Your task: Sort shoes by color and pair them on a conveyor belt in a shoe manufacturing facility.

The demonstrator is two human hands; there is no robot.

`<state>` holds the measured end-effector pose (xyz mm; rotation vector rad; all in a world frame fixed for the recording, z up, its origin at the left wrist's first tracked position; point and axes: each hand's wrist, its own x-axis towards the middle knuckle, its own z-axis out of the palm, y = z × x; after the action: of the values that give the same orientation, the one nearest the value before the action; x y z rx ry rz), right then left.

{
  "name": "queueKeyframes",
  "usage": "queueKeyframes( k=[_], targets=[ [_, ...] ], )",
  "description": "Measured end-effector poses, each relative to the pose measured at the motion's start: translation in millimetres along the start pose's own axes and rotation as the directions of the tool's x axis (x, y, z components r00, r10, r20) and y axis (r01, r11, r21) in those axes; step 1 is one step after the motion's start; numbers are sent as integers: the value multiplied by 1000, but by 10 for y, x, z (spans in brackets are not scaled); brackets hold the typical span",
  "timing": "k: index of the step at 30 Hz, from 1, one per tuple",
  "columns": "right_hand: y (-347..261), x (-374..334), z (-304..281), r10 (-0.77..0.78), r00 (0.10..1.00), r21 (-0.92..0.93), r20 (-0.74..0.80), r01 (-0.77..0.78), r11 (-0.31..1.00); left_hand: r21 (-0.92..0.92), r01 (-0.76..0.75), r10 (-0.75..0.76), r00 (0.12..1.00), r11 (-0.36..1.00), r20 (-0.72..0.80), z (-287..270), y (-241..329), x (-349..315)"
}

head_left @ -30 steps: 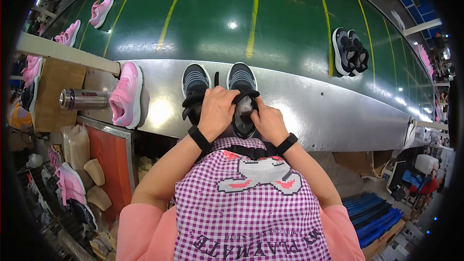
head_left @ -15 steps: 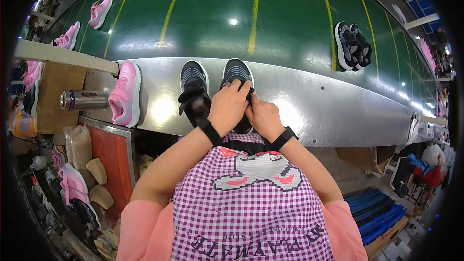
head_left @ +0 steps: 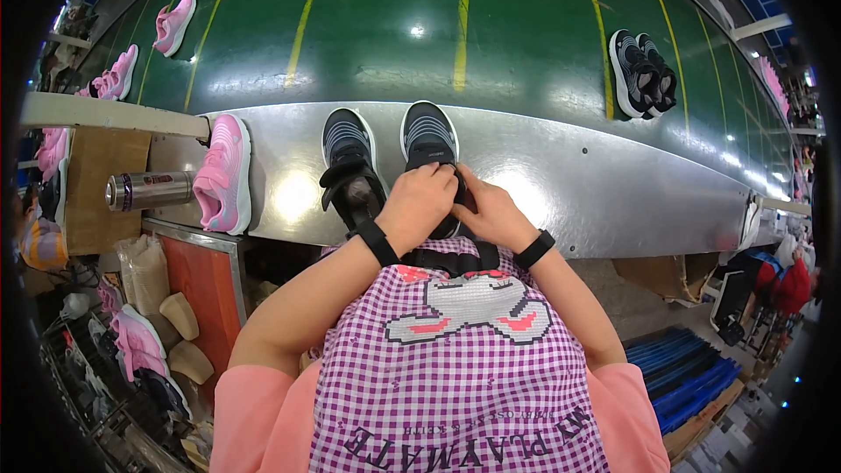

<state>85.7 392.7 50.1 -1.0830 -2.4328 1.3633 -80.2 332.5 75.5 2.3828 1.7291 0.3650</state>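
Note:
Two black sneakers with white soles and grey stripes stand side by side at the edge of the metal ledge, toes pointing away from me. My left hand (head_left: 418, 202) lies across the right-hand sneaker (head_left: 428, 133), fingers bent onto its strap area. From the other side my right hand (head_left: 496, 213) grips the same sneaker near its opening, thumb and fingers close to the left fingertips. Both hands hide most of its heel and collar. The left-hand sneaker (head_left: 348, 142) is untouched, its wide strap lifted open and its collar showing.
A pink sneaker (head_left: 224, 177) and a steel flask (head_left: 151, 190) stand at the ledge's left end. Beyond the metal ledge (head_left: 613, 193) runs a green belt (head_left: 377, 26) with yellow lines, bearing a black pair (head_left: 642, 75) and pink sneakers (head_left: 175, 24). A white bar (head_left: 114, 114) crosses at left.
Both hands have drawn slightly back toward me along the right-hand sneaker, uncovering more of its front. The right fingers are spread a little farther from the left hand.

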Motion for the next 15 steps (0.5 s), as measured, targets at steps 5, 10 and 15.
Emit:
queueKeyframes(
  k=[5,10,15],
  targets=[
    [3,-37,193,-116,987,-115,-107,103,988,-168,124,-147,981,978,-129,-101,-37,-175],
    [-20,14,222,-210,971,-238,-115,178,955,-157,94,-109,990,983,-89,-116,-41,-215],
    [-122,74,171,-76,994,-425,75,100,900,-132,97,-108,991,987,-74,-86,-49,-193]
  ],
)
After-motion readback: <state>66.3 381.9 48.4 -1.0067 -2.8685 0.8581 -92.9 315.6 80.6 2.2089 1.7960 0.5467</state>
